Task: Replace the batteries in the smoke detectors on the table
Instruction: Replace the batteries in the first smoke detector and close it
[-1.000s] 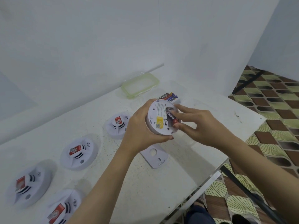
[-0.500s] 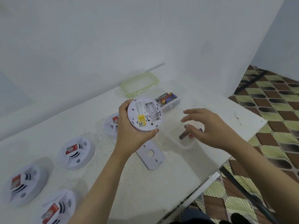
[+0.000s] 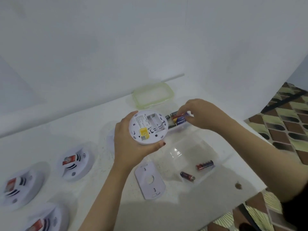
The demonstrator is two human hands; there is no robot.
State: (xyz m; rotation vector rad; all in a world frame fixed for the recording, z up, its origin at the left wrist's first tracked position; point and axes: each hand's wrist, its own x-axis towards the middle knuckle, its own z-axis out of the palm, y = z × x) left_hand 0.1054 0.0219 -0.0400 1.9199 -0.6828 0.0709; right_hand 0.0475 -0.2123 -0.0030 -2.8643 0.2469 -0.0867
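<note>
On detector (image 3: 148, 126) back: yellow label, text unreadable.

White detector (image 3: 148, 127), yellow sticker (image 3: 143, 131); green-rimmed lid (image 3: 153, 95).

A lid (image 3: 153, 95) with a pale green rim and a clear middle lay flat at the far side of the white tabletop (image 3: 100, 174), close to the wall (image 3: 116, 39). That wall was plain white and met a 2nd white panel at a thin vertical seam above the lid. A small brown speck (image 3: 238, 186) sat near the tabletop's right edge. Beyond that edge I saw a floor (image 3: 286, 124) patterned in brown, black and yellow-green shapes, with 1 dark strip (image 3: 283, 101) running slantwise across it
</note>
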